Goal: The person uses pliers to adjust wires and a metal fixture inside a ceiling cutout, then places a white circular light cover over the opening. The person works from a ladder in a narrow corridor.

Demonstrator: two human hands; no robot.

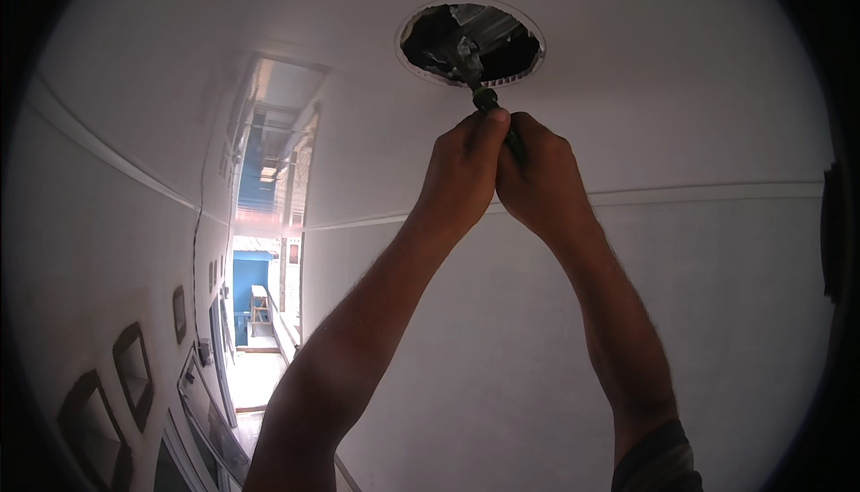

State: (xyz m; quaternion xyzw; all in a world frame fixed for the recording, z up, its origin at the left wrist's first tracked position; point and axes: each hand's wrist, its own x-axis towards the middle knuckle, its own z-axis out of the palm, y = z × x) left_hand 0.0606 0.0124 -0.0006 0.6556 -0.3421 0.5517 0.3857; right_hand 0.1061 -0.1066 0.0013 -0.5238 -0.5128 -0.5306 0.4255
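A round cut-out point(515, 49) in the white ceiling point(627, 53) shows ragged edges, a pale ring drawn around it and grey metal inside. A tool with a black and green handle point(484, 98) points up into it, its upper end hard to make out against the dark opening. Both hands grip the handle just below the hole: my left hand point(461, 170) on the left side, thumb over the handle, and my right hand point(537, 170) pressed close beside it, fingers curled round.
On the left wall point(63, 259) are several square recesses point(134, 376), a hanging cable point(199, 250) and leaning frames point(202, 407). At the far end a bright doorway shows a blue wall point(251, 268) and a wooden stepladder point(260, 313). A plain wall point(475, 358) stands ahead.
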